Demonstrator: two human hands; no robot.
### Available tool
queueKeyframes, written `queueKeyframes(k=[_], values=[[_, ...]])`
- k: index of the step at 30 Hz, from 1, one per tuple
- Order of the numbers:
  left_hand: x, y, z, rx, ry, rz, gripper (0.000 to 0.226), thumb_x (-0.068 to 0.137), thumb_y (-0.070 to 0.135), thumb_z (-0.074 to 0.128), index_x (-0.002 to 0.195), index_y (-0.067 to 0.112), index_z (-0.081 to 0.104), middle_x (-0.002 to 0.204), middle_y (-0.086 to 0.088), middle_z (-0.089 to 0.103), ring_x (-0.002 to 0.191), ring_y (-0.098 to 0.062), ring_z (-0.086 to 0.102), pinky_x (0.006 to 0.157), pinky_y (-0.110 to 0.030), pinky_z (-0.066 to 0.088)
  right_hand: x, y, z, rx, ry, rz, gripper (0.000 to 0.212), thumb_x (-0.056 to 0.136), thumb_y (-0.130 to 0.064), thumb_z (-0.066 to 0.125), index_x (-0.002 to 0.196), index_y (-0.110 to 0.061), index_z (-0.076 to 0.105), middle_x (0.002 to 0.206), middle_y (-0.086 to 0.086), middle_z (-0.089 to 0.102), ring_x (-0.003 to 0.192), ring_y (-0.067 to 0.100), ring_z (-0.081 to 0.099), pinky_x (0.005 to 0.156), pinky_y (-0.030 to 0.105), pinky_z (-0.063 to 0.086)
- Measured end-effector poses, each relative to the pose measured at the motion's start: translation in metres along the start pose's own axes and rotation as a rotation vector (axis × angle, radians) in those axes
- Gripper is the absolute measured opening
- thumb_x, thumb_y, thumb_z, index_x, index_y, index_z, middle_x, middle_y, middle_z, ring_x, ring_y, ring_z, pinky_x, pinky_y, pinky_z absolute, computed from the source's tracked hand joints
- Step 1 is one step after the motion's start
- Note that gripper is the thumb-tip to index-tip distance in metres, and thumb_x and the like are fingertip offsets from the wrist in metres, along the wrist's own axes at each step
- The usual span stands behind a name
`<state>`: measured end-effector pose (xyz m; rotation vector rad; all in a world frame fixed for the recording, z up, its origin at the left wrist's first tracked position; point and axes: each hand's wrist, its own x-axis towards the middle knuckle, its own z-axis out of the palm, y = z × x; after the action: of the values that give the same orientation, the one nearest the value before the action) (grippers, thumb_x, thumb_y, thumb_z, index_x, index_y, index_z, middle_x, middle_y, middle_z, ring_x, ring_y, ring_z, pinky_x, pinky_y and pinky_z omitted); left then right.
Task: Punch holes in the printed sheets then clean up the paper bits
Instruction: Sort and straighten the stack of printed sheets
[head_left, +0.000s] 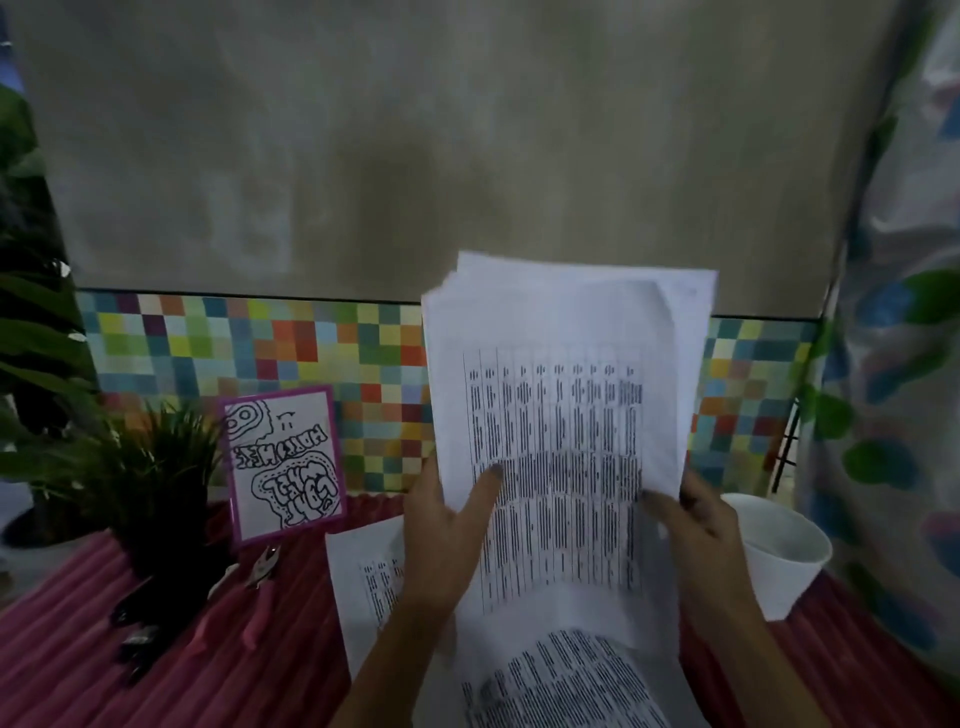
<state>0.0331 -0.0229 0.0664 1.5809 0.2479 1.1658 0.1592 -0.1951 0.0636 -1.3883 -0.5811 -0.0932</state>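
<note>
Standing upright, the printed sheets (561, 415) were gripped by the left hand (441, 535) and right hand (701, 525). 1 sheet (358, 587) was seen flat beneath.

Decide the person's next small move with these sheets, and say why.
Probably tap the stack on the table to square it: its top edges are fanned unevenly, the left hand and right hand grip it upright, and the pink-handled punch lies untouched.
</note>
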Motion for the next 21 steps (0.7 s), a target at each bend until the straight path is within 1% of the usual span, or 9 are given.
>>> queueKeyframes(k=[2, 4, 6, 8, 11, 14, 16, 18, 21], values=[[0.003, 0.006, -0.002, -0.035, -0.014, 0.01, 0.04, 0.087, 0.024, 0.072, 0.125, 0.019, 0.062, 0.115, 0.009, 0.071, 0.108, -0.005, 0.066, 0.09, -0.022, 0.053, 0.001, 0.003, -0.001, 0.071, -0.007, 0.006, 0.033, 0.084, -0.008, 0.066, 0.117, -0.015, 0.067, 0.107, 0.003, 0.074, 0.101, 0.027, 0.067, 0.089, 0.05, 0.053], [0.0, 0.002, -0.003, -0.057, -0.042, -0.041, 0.04, 0.083, 0.026, 0.074, 0.122, 0.02, 0.063, 0.111, 0.01, 0.073, 0.104, -0.005, 0.068, 0.087, -0.022, 0.055, -0.004, 0.01, -0.001, 0.078, -0.03, 0.04, 0.043, 0.077, -0.019, 0.071, 0.119, -0.021, 0.066, 0.113, -0.001, 0.072, 0.108, 0.026, 0.066, 0.094, 0.051, 0.05], [-0.008, -0.01, -0.004, -0.018, -0.059, -0.105, 0.037, 0.081, 0.029, 0.076, 0.116, 0.028, 0.064, 0.106, 0.017, 0.073, 0.101, 0.0, 0.067, 0.083, -0.016, 0.053, -0.014, 0.018, 0.001, 0.076, -0.045, 0.056, 0.034, 0.082, -0.003, 0.068, 0.109, -0.024, 0.07, 0.106, -0.006, 0.074, 0.108, 0.026, 0.065, 0.094, 0.048, 0.05], [-0.012, -0.02, -0.003, 0.0, -0.049, -0.155, 0.031, 0.08, 0.029, 0.077, 0.108, 0.032, 0.064, 0.1, 0.023, 0.072, 0.097, 0.004, 0.067, 0.077, -0.008, 0.05, -0.021, 0.024, 0.003, 0.055, -0.047, 0.081, 0.038, 0.085, 0.007, 0.062, 0.098, -0.027, 0.07, 0.096, -0.012, 0.075, 0.104, 0.024, 0.066, 0.092, 0.046, 0.05], [-0.004, -0.015, -0.001, -0.003, 0.001, -0.138, 0.036, 0.081, 0.034, 0.076, 0.115, 0.023, 0.067, 0.106, 0.011, 0.074, 0.102, -0.004, 0.068, 0.086, -0.021, 0.055, -0.016, 0.021, 0.002, 0.068, -0.068, 0.063, 0.036, 0.086, 0.009, 0.06, 0.1, -0.022, 0.071, 0.099, -0.004, 0.076, 0.1, 0.022, 0.068, 0.093, 0.045, 0.05], [0.001, -0.009, -0.001, 0.041, 0.027, -0.08, 0.053, 0.082, 0.044, 0.073, 0.128, 0.023, 0.059, 0.119, 0.013, 0.068, 0.112, -0.002, 0.062, 0.096, -0.027, 0.049, -0.01, 0.018, 0.001, 0.07, -0.066, 0.005, 0.036, 0.085, 0.01, 0.06, 0.105, -0.018, 0.071, 0.104, 0.001, 0.075, 0.101, 0.02, 0.069, 0.088, 0.038, 0.053], [-0.002, -0.016, -0.001, 0.069, 0.036, -0.107, 0.054, 0.083, 0.042, 0.073, 0.13, 0.024, 0.056, 0.119, 0.015, 0.066, 0.112, -0.001, 0.061, 0.097, -0.026, 0.047, -0.011, 0.019, 0.002, 0.012, -0.088, -0.02, 0.045, 0.085, 0.014, 0.059, 0.084, -0.029, 0.073, 0.085, -0.008, 0.076, 0.083, 0.007, 0.07, 0.075, 0.024, 0.055], [-0.006, -0.024, -0.003, 0.124, 0.018, -0.14, 0.057, 0.084, 0.041, 0.072, 0.134, 0.023, 0.053, 0.122, 0.015, 0.065, 0.115, -0.003, 0.059, 0.099, -0.027, 0.047, -0.011, 0.023, 0.003, -0.047, -0.115, -0.026, 0.051, 0.085, 0.017, 0.056, 0.062, -0.027, 0.068, 0.065, -0.011, 0.068, 0.065, 0.002, 0.063, 0.064, 0.022, 0.051], [-0.008, -0.031, -0.009, 0.186, -0.015, -0.108, 0.049, 0.089, 0.041, 0.068, 0.132, 0.027, 0.05, 0.12, 0.02, 0.063, 0.113, 0.0, 0.06, 0.095, -0.023, 0.051, -0.01, 0.017, 0.01, -0.114, -0.157, -0.067, 0.035, 0.088, 0.004, 0.062, 0.082, -0.029, 0.072, 0.076, -0.01, 0.07, 0.078, 0.014, 0.067, 0.071, 0.027, 0.048]])
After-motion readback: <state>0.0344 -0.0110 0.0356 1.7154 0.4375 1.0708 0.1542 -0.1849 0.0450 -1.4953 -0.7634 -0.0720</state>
